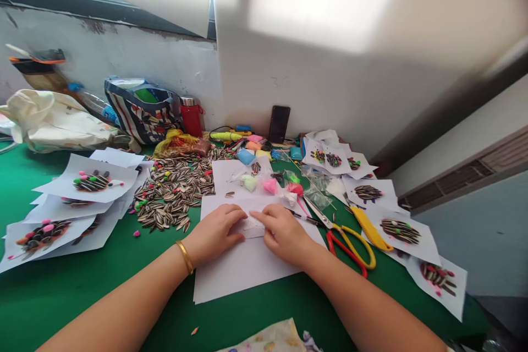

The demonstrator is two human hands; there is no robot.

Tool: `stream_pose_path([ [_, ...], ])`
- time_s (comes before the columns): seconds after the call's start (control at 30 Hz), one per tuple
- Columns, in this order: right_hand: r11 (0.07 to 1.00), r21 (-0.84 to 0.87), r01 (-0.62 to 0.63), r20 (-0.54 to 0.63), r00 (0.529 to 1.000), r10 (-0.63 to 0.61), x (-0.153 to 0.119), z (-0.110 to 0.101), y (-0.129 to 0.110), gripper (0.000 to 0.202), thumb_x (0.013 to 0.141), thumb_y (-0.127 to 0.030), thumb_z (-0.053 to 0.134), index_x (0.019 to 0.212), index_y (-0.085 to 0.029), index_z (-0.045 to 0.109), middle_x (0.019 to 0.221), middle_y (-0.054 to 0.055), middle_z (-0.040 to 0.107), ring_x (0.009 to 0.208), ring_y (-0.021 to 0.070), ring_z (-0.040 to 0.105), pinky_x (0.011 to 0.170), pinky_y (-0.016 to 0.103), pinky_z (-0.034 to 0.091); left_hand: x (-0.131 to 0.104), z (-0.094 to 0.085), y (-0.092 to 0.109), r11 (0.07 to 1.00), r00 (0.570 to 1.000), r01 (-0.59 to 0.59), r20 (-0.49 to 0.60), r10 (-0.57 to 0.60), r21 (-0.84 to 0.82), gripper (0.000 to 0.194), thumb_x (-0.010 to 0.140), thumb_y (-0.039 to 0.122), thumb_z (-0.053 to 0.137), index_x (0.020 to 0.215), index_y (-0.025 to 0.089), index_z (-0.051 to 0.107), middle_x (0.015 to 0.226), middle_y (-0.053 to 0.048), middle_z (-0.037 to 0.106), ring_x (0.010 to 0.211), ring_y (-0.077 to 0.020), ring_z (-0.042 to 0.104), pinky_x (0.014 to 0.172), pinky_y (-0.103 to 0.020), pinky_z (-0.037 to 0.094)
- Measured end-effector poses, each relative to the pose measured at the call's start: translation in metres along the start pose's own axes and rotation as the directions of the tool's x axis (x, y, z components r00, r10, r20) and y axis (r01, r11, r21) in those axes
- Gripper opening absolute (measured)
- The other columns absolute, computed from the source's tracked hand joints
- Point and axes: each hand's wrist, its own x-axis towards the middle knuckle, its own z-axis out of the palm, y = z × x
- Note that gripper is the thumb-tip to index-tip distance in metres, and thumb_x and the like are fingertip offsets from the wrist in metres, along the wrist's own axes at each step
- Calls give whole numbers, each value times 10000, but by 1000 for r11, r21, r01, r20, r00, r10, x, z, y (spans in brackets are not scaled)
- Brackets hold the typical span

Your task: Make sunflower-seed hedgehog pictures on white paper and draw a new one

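Note:
A sheet of white paper (243, 280) lies in front of me, with a smaller white piece on it that bears faint marks between my hands. My left hand (218, 232) rests on the paper's left side, fingers stretched out and lightly bent. My right hand (286, 235) lies opposite, its index finger extended to the small piece and its other fingers curled. Nothing is visibly held in either one. Beside my right hand are a black pen (307, 219) and scissors (348, 245) with yellow and red handles. Soft clay lumps in pink (270, 186) and pale green (248, 182) sit just beyond.
A heap of sunflower seeds (177, 187) spreads at left. Cards with seed-and-clay figures lie on the left (105, 168) and the right (433, 242). A yellow comb-like tool (369, 229) is by the scissors. A phone (279, 124), a red flask (191, 118) and a bag (144, 113) stand behind.

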Motion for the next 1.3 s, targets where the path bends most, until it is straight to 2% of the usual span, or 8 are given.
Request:
stream_pose_path([
  [0.13, 912, -358, -199, 18, 975, 220, 46, -47, 38, 631, 866, -155, 483, 1486, -244, 405, 1178, 90, 593, 1053, 254, 521, 933, 377, 434, 0, -2, 2, 1000, 999, 27, 22, -27, -12, 382, 797, 241, 727, 1159, 211, 608, 1220, -84, 622, 1140, -264, 566, 997, -429, 477],
  [0.27, 751, -539, -380, -36, 902, 431, 106, -80, 114, 673, 898, -118, 447, 1535, -273, 299, 1176, 152, 579, 1111, 310, 494, 925, 452, 386, 0, -4, 4, 998, 997, 62, 53, -61, -26, 385, 808, 242, 719, 1175, 211, 606, 1225, -82, 616, 1146, -260, 560, 1013, -431, 467],
  [0.33, 632, -658, -410, -26, 851, 525, 128, -84, 152, 668, 932, -113, 400, 1541, -340, 248, 1238, 151, 561, 1157, 310, 479, 933, 450, 370, 0, -5, 4, 997, 996, 72, 61, -70, -41, 399, 805, 239, 723, 1184, 210, 604, 1234, -83, 613, 1155, -259, 556, 1023, -429, 463],
  [0.43, 574, -740, -351, -2, 854, 520, 150, -81, 191, 640, 959, -141, 347, 1546, -357, 212, 1293, 157, 544, 1181, 315, 470, 938, 462, 357, 0, -5, 3, 995, 995, 86, 62, -83, -59, 422, 792, 234, 737, 1191, 216, 602, 1236, -79, 613, 1154, -259, 557, 1020, -428, 467],
  [0.7, 592, -750, -295, 16, 886, 463, 188, -67, 219, 637, 964, -137, 307, 1549, -364, 200, 1295, 162, 540, 1171, 317, 473, 916, 465, 347, 0, -7, 5, 990, 990, 119, 92, -112, -82, 446, 777, 220, 756, 1197, 213, 607, 1242, -84, 612, 1159, -259, 558, 1028, -431, 469],
  [0.97, 661, -687, -301, -13, 915, 403, 177, -71, 198, 606, 972, -126, 328, 1545, -306, 240, 1239, 171, 552, 1138, 302, 470, 907, 430, 345, -1, -6, 3, 991, 991, 108, 82, -101, -79, 463, 770, 223, 765, 1205, 214, 605, 1243, -80, 612, 1162, -256, 557, 1030, -422, 468],
  [1.13, 810, -524, -264, -23, 955, 297, 137, -67, 132, 596, 943, -155, 438, 1520, -189, 291, 1218, 159, 558, 1092, 262, 474, 907, 380, 367, -1, -3, 1, 993, 994, 93, 64, -88, -74, 453, 776, 224, 755, 1203, 216, 605, 1238, -79, 613, 1151, -255, 563, 1018, -422, 475],
  [1.3, 910, -391, -134, 81, 981, 179, 67, -47, 54, 540, 922, -205, 475, 1459, -218, 415, 1160, 77, 614, 1047, 204, 534, 917, 314, 435, -1, -2, 1, 996, 998, 61, 38, -58, -70, 452, 771, 214, 751, 1200, 220, 608, 1232, -83, 615, 1156, -261, 559, 1022, -424, 472],
])
